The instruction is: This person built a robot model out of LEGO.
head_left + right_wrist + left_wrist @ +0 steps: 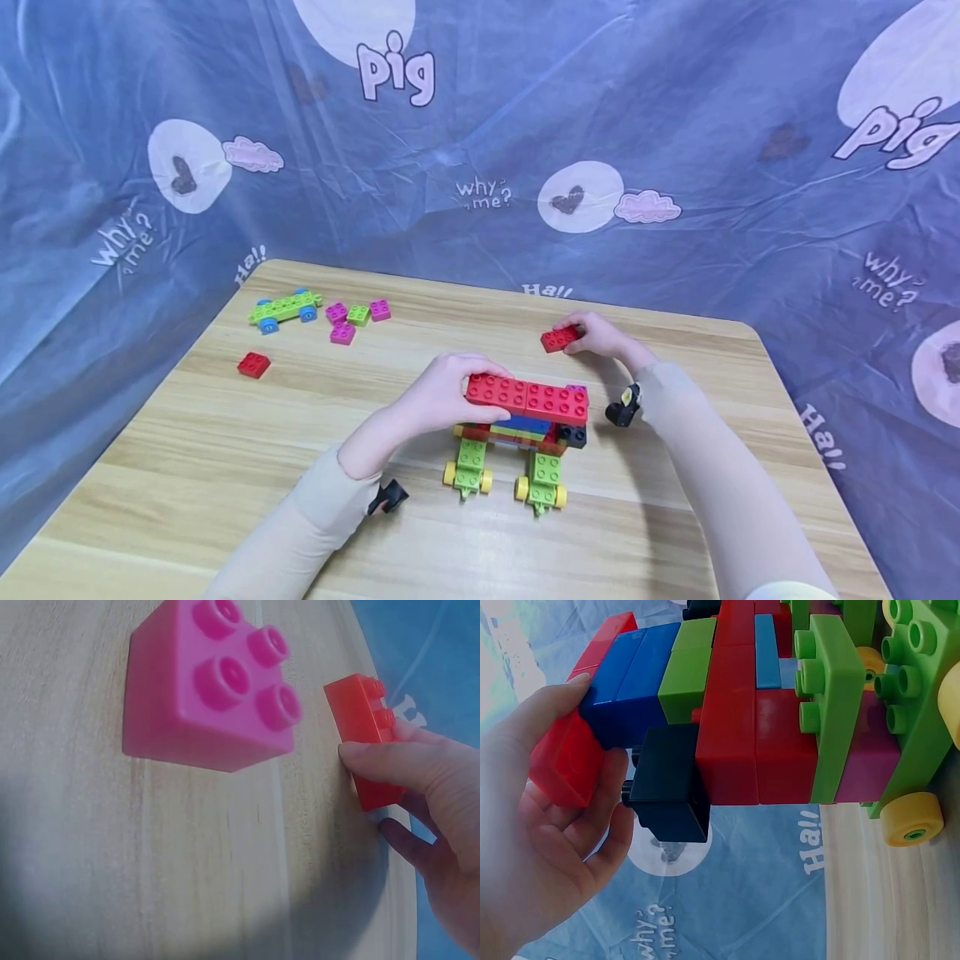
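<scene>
In the head view a toy-brick vehicle stands on the table, with green wheeled bases and a row of red bricks on top. My left hand grips the left end of that red row between thumb and fingers. The left wrist view shows blue bricks, green ones and a black brick below it. Beyond the vehicle, my right hand pinches a loose red brick low over the table. A pink brick looms close in the right wrist view.
At the back left lie a green car base with blue wheels, pink bricks, a green brick and a red brick. Blue printed cloth hangs behind the wooden table.
</scene>
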`<state>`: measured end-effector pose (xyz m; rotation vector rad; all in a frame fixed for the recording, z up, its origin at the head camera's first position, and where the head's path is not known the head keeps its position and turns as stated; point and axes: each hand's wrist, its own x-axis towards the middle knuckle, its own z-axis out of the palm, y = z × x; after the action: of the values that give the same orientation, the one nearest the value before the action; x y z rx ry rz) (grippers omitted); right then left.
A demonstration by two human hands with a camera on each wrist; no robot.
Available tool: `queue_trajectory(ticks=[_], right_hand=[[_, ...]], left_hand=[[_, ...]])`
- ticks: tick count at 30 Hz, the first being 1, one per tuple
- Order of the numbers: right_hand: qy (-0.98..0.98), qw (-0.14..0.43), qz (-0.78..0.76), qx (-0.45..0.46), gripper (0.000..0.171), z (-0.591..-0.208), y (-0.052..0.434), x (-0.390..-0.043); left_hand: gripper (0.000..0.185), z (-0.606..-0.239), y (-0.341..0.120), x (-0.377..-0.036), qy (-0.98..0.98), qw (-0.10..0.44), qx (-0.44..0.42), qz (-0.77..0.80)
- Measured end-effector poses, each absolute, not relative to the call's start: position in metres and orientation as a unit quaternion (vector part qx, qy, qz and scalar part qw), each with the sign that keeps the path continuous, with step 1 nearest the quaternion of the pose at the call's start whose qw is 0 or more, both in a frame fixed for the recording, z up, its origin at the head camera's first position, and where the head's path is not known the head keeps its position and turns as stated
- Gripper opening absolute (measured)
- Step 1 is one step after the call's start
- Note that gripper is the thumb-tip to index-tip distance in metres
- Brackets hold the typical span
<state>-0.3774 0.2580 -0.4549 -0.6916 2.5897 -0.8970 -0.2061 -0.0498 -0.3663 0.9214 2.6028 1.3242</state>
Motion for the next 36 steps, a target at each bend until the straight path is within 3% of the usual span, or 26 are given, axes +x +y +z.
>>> queue_trajectory(ticks=[11,17,26,36], right_hand=[[0.897,0.147,-0.356,-0.218,0.048,-0.454,0.261,-0.375],[0.897,0.115,-0.381,-0.191,0.046,-0.445,0.259,-0.369],[0.897,0.03,-0.395,-0.194,0.042,-0.415,0.246,-0.353],[0.892,0.001,-0.412,-0.184,0.042,-0.371,0.225,-0.323]], left_hand=[[0.041,-0.365,-0.049,-0.207,0.85,0.038,0.301,0.431],[0.042,-0.366,-0.049,-0.206,0.849,0.042,0.297,0.435],[0.042,-0.365,-0.051,-0.205,0.847,0.044,0.299,0.437],[0.044,-0.364,-0.05,-0.204,0.85,0.049,0.296,0.433]])
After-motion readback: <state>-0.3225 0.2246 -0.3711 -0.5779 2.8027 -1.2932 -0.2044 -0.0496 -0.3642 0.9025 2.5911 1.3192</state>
